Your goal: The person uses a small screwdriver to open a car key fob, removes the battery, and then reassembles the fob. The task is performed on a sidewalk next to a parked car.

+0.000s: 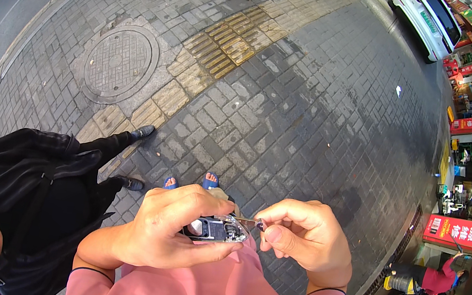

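While the left hand (169, 219) grips a device (212, 230) edgewise, the right hand (309, 241) pinches a dark piece (261, 225).

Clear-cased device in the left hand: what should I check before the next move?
1. Left hand gripping the clear-cased device: ok.
2. Right hand pinching the small dark piece: ok.
3. Small dark piece joined to the device: cannot tell, too small.
4. Device resting on a firm support: not ok, held in the air.
5. Person in black clear of both hands: ok, off to the left.
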Tool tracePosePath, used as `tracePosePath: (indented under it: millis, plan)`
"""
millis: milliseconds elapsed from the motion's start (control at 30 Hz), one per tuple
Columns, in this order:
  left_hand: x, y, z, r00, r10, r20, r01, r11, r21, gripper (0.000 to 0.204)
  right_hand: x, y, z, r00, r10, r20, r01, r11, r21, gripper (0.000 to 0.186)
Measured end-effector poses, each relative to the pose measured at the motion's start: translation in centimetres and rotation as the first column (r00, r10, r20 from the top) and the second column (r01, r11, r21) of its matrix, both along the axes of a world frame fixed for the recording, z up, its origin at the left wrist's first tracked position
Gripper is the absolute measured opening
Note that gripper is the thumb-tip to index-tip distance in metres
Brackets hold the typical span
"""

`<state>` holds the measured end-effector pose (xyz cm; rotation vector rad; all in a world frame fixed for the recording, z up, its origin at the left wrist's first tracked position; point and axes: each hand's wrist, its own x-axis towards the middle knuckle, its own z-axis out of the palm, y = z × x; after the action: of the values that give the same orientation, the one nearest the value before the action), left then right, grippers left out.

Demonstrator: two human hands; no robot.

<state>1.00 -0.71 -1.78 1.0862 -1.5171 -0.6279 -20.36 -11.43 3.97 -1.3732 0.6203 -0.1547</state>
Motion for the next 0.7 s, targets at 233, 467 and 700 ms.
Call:
tracePosePath:
  millis: [233, 467, 700]
  plan:
    - [-0.5, 0.4, 0.0, 0.992, -0.056, 0.113, 0.053, 0.998, 0.029, 0.044, 0.6, 0.7, -1.1, 0.999, 0.050, 0.001, -0.048, 0.957, -0.286, 0.016]
    - [-0.9, 0.9, -0.6, 0.998, -0.055, -0.037, 0.056, 0.998, 0.029, 0.048, 0.4, 0.4, -1.1, 0.999, 0.052, 0.013, -0.053, 0.995, 0.083, 0.025]
    - [-0.9, 1.5, -0.4, 0.995, -0.058, -0.080, 0.063, 0.996, 0.064, 0.047, 0.5, 1.0, -1.5, 0.998, -0.026, 0.060, 0.007, 0.958, 0.286, 0.023]
